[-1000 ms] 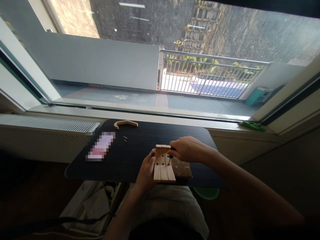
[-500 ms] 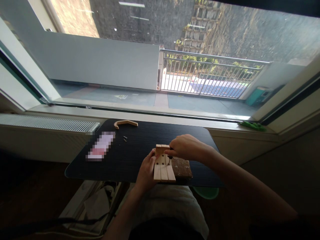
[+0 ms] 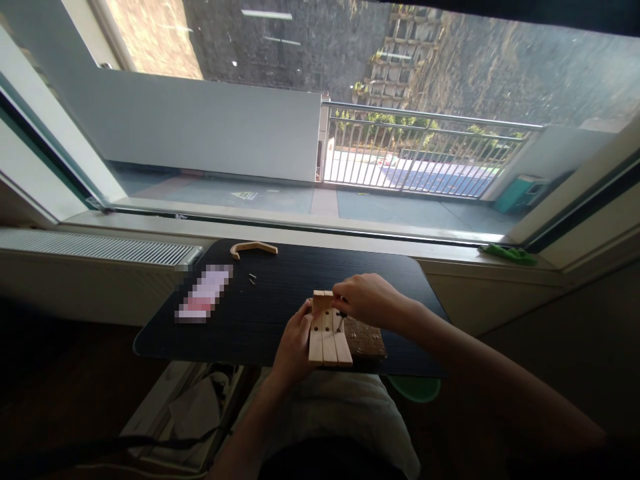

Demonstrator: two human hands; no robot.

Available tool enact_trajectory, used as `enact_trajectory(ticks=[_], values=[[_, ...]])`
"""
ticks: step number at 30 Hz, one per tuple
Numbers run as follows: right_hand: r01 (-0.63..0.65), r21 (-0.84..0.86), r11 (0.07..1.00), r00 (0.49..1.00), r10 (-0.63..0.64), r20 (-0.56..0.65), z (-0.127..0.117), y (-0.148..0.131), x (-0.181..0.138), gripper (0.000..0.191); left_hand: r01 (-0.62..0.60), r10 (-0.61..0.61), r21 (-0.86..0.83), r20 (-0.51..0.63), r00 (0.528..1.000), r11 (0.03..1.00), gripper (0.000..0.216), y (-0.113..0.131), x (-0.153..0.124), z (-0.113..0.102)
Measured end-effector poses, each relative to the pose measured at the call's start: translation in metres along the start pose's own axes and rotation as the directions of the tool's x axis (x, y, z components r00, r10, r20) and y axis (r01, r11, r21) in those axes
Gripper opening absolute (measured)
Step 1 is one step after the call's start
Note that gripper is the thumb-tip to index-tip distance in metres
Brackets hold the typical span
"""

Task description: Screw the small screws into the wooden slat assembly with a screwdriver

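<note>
My left hand [image 3: 295, 341] grips the left side of a pale wooden piece [image 3: 329, 347] made of slats side by side, with several dark holes and a raised back end. Above its right slat, my right hand [image 3: 367, 298] is closed on a small screwdriver [image 3: 341, 321]; a dark part and a thin metal shaft show below the fingers. The shaft points down at a hole in that slat. The fingers hide the upper part of the tool. Just right of the wooden piece lies a brown rough-textured block [image 3: 367, 338], partly covered by it.
On the black table [image 3: 190, 343] lie a curved wooden piece [image 3: 257, 247] at the back, two small screws [image 3: 253, 279] and a blurred pinkish card [image 3: 205, 293] at the left. A radiator [image 3: 100, 250] and a window sill with a green cloth [image 3: 507, 254] border the table.
My right hand has shifted slightly and its grip on the screwdriver has turned a little. My left hand and the wooden piece stay together; the whole view has moved slightly.
</note>
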State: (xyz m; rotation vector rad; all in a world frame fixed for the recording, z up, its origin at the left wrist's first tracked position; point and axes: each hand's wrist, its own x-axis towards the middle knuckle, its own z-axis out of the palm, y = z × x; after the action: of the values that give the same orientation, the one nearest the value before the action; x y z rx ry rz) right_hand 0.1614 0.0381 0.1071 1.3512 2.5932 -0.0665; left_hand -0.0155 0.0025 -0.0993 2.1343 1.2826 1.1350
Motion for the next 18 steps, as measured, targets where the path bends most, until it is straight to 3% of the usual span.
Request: enact_trajectory(ticks=[4,9,18], values=[[0.044,0.013,0.999,0.999,-0.044,-0.024,0.006,0.001,-0.005,0.030,-0.009,0.009,-0.008,0.002,1.000,1.000,0.058,-0.001,0.000,0.000],[0.124,0.058,0.991,0.991,-0.126,0.038,0.002,0.003,-0.015,0.018,-0.012,0.012,-0.013,-0.005,1.000,1.000,0.055,0.002,0.000,-0.002],[0.115,0.137,0.984,0.986,-0.130,0.101,-0.001,0.009,-0.017,0.016,-0.005,0.005,-0.002,0.013,1.000,1.000,0.054,0.002,0.000,-0.003]])
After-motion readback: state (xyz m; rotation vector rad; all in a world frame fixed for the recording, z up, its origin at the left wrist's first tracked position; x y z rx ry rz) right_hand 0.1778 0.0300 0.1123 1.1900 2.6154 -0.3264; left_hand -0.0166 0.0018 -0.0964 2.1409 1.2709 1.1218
